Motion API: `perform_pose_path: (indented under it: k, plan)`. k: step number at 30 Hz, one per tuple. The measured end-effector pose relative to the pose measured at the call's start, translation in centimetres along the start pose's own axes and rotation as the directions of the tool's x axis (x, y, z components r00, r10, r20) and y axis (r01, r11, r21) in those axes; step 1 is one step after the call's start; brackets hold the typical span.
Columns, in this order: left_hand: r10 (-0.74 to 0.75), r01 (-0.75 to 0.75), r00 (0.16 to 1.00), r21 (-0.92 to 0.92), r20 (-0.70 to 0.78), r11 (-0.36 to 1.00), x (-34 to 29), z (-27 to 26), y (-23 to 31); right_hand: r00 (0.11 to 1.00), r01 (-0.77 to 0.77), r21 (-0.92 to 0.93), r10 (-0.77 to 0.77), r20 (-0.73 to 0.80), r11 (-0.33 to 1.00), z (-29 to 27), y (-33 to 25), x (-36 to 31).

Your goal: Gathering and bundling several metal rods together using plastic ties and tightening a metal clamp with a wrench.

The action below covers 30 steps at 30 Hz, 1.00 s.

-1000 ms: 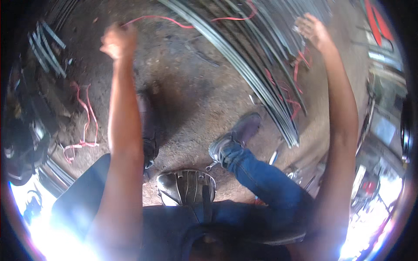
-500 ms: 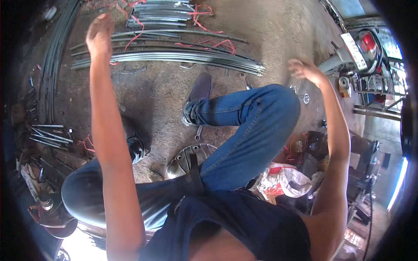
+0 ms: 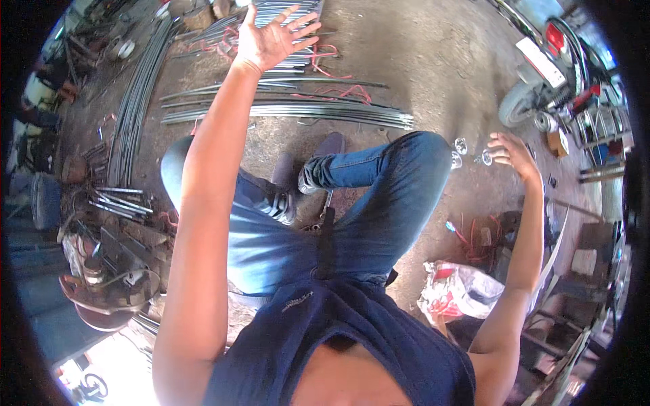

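My left hand point(image 3: 274, 42) is raised in front of me with its fingers spread and its palm showing. It holds nothing and is seen over a stack of metal rods point(image 3: 298, 61) on the floor. On the right, my right hand point(image 3: 513, 157) hangs in the air, fingers apart and bare. Nearest to it in view are small shiny round metal parts point(image 3: 461, 145) on the ground. Long thin rods point(image 3: 291, 113) lie crosswise beyond my feet, with red ties point(image 3: 338, 95) among them.
A motorcycle point(image 3: 535, 81) stands at the far right, a small metal rack beside it. By my right elbow is a white and red sack point(image 3: 467, 291). Another long bundle of rods point(image 3: 139, 101) lies at left, near short metal tubes point(image 3: 122, 203) and a machine with a round guard point(image 3: 112, 291).
My left hand has opened out and moved right. My right hand has shifted right and lower. My legs have drawn closer together, and the whole view has turned somewhat.
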State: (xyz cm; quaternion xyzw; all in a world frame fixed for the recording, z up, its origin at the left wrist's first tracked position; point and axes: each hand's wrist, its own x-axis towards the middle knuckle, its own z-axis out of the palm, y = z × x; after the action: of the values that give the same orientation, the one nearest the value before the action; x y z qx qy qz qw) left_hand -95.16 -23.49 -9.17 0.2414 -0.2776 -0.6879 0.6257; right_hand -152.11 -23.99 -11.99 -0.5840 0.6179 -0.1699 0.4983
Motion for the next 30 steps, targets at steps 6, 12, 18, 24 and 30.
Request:
perform_pose_path:
  k: [6, 12, 18, 24, 30]
  plan:
    - [-0.199, 0.213, 0.974, -0.142, 0.106, 0.967, 2.5, 0.9, 1.0, 1.0, -0.007, -0.045, 0.006, -0.014, 0.999, -0.2, -3.2, -0.3]
    - [-0.132, 0.184, 0.982, 0.556, -0.133, 0.811, 7.6, -2.2, 1.8, 0.994, 0.02, -0.239, 0.006, 0.108, 0.971, 1.9, -7.1, 10.3]
    - [0.512, -0.318, 0.824, 0.946, 0.242, 0.064, 7.6, -7.4, -1.5, 0.981, -0.191, -0.093, 0.194, 0.027, 0.977, 4.6, -0.6, 24.3]
    - [0.118, -0.107, 0.99, 0.955, 0.076, 0.278, 10.1, -7.5, -1.4, 0.911, -0.401, 0.138, 0.41, -0.045, 0.906, 9.5, 12.4, 34.7]
    - [-0.202, 0.173, 0.979, 0.486, 0.006, 0.857, 11.4, -5.3, -2.8, 0.877, -0.449, 0.076, 0.455, -0.157, 0.89, 14.5, 25.1, 42.1]
